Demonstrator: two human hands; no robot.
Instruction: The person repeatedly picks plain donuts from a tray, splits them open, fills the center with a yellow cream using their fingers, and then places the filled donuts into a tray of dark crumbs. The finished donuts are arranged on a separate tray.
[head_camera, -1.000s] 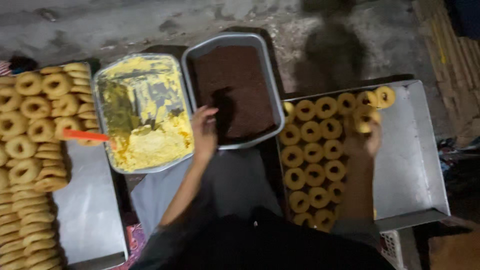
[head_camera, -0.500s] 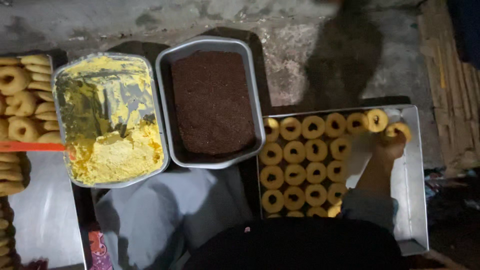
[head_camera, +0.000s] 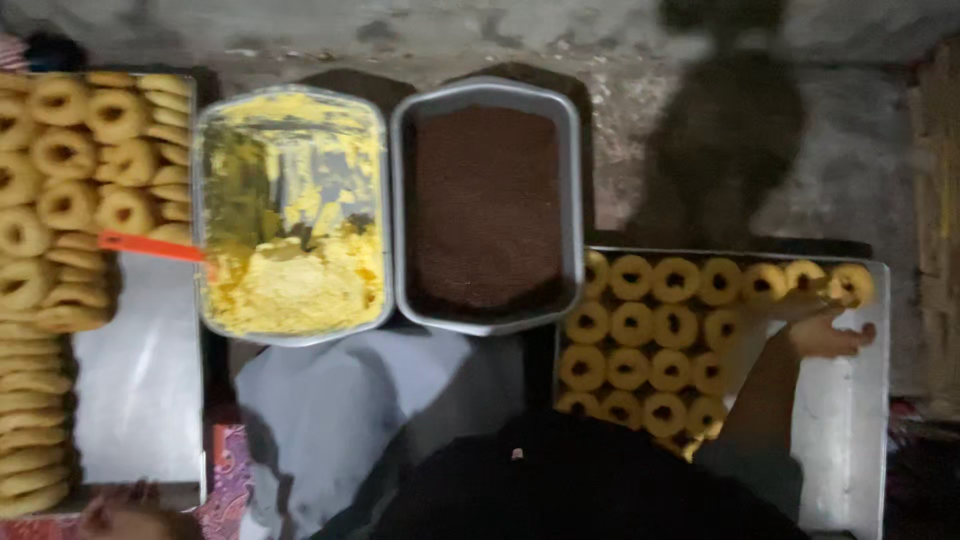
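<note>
While the right hand (head_camera: 822, 335) pinches a ring (head_camera: 850, 285) at the tray's (head_camera: 850, 420) far corner, set it flush beside the row — gently. The left hand's grip — cannot tell.

Left tray of rings (head_camera: 40, 300) cut off by frame edge

Pale yellow rings (head_camera: 650, 355) fill my silver tray (head_camera: 850, 420). The dark brown crumbs (head_camera: 488, 205) sit in a grey pan (head_camera: 574, 180), bright yellow cream (head_camera: 295, 285) in another. An orange handle (head_camera: 150, 246) crosses golden rings (head_camera: 60, 160). My lap cloth (head_camera: 340, 420) is pale blue-grey.
</note>
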